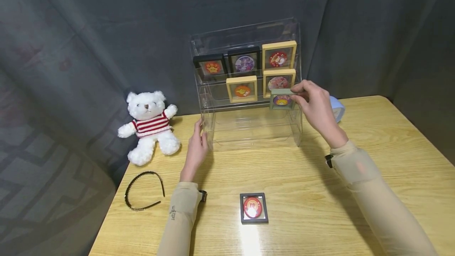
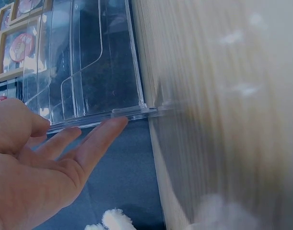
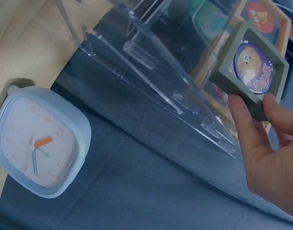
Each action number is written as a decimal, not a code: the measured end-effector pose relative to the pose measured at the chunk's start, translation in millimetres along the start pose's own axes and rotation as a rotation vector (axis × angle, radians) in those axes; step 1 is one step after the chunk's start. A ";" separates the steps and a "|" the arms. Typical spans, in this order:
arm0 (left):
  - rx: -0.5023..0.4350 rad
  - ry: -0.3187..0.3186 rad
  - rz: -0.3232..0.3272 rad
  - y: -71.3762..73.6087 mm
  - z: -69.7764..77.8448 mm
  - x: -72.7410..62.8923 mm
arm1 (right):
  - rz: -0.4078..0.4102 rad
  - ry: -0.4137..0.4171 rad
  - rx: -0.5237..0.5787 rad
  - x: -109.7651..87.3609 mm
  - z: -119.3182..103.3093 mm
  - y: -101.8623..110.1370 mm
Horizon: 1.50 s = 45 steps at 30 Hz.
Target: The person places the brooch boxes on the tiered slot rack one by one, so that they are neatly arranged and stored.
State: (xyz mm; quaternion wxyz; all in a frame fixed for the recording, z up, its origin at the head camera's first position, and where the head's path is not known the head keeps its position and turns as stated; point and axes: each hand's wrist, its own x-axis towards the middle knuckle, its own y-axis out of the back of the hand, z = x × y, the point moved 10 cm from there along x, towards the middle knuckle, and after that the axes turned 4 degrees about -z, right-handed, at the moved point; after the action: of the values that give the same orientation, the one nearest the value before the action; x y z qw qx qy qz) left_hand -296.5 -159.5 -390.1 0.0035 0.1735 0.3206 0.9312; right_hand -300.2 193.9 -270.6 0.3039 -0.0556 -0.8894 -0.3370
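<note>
A clear tiered display rack [image 1: 249,143] stands at the back of the table. My right hand [image 1: 313,104] pinches a small green display frame [image 1: 273,105] by its upper right corner, in front of the rack's right side. A round purple badge [image 3: 251,68] with a yellow animal face shows inside that frame. Fingers of my left hand [image 1: 196,149] lie along the rack's left side panel, extended and touching it in the left wrist view. Tan-framed badges [image 1: 242,91] and black-framed badges [image 1: 243,63] occupy the upper tiers. On the table nearer me lies a black frame with a red badge [image 1: 253,208].
Left of the rack, a white teddy bear [image 1: 153,125] in a striped sweater sits by the curtain. A black headband [image 1: 142,174] lies before it. Behind my right hand stands a blue alarm clock [image 3: 41,141]. The wooden table's edge [image 1: 419,127] runs down the right.
</note>
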 end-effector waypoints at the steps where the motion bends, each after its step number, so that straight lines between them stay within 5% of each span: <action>1: -0.004 -0.002 -0.003 -0.1 0.5 -0.1 | 0.000 -0.004 -0.001 0.5 1.3 -0.8; 10: -0.009 -0.010 -0.007 -0.7 2.2 0.2 | -0.011 -0.009 -0.046 -0.1 7.8 -7.9; 31: -0.020 0.005 -0.015 -1.0 0.0 0.6 | -0.013 0.148 -0.183 -13.3 1.8 -31.5; 45: -0.015 0.001 -0.013 -0.8 0.3 0.0 | -0.040 0.145 -0.242 -15.4 4.0 -38.0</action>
State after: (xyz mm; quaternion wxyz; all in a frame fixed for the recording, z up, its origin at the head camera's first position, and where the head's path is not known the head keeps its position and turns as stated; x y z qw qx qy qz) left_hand -296.4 -158.7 -390.3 0.0107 0.1706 0.3146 0.9337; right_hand -301.3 168.9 -303.4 0.3515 -0.0496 -0.8190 -0.4508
